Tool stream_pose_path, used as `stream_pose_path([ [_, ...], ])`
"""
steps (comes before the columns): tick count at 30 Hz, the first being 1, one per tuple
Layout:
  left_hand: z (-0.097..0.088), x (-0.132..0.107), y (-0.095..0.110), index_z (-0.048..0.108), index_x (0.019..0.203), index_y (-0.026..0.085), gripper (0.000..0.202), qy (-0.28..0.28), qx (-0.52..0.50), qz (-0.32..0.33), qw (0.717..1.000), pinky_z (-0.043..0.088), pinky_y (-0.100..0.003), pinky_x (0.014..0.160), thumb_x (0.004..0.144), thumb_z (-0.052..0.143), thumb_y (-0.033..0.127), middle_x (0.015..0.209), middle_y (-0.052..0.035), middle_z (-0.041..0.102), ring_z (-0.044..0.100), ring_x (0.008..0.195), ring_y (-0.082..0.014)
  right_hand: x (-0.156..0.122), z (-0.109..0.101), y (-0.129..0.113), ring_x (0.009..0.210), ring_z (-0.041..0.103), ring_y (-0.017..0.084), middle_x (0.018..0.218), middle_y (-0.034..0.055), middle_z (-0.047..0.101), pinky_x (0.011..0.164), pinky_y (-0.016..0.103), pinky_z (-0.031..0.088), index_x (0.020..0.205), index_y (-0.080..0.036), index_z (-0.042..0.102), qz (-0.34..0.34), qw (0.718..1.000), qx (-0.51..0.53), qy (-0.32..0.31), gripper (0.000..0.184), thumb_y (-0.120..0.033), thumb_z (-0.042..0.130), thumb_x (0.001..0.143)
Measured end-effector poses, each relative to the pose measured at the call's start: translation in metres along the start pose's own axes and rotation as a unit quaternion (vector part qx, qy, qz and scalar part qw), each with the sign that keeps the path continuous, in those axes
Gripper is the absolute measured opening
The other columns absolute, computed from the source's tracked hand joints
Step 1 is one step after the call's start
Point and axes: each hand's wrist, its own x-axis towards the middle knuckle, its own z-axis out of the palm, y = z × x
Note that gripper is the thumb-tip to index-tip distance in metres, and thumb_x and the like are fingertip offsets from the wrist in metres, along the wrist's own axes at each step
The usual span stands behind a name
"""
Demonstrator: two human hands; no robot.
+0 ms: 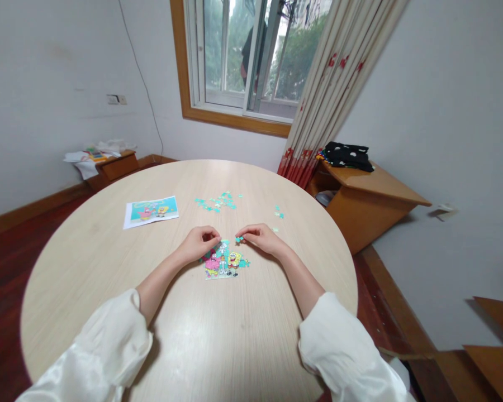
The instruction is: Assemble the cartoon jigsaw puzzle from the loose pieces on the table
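Observation:
A partly joined jigsaw puzzle (222,267) with cartoon figures, pink at left and yellow at right, lies on the round table in front of me. My left hand (199,244) is closed at its upper left edge, thumb and fingertips together; whatever they may hold is hidden. Just off the upper right of the puzzle, my right hand (262,238) pinches a small turquoise puzzle piece (238,239). Farther back, several loose turquoise pieces (217,202) are scattered, and a few more pieces (279,213) lie to the right.
The pale round table (88,268) carries a printed reference picture (151,211) at the left. Behind it are a window (255,61) and a curtain (339,78). A wooden cabinet (360,206) with black cloth on top stands at right, a small stand (117,166) at back left.

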Motion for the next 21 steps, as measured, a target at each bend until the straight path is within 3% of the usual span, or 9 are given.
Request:
stream_pose_path([
  [21,0.0007,-0.0003,0.0008,0.062,0.067,0.014,0.024,0.002,0.000,-0.006,1.000,0.041,-0.024,0.055,0.070,0.056,0.037,0.061,-0.0016,0.060,0.051,0.056,-0.0127,0.0009,0.0032,0.0005,0.068,0.061,0.012,0.070,0.0029,0.069,0.071,0.027,0.045,0.072,-0.014,0.069,0.025,0.999,0.010,0.017,0.016,-0.019,0.055,0.065],
])
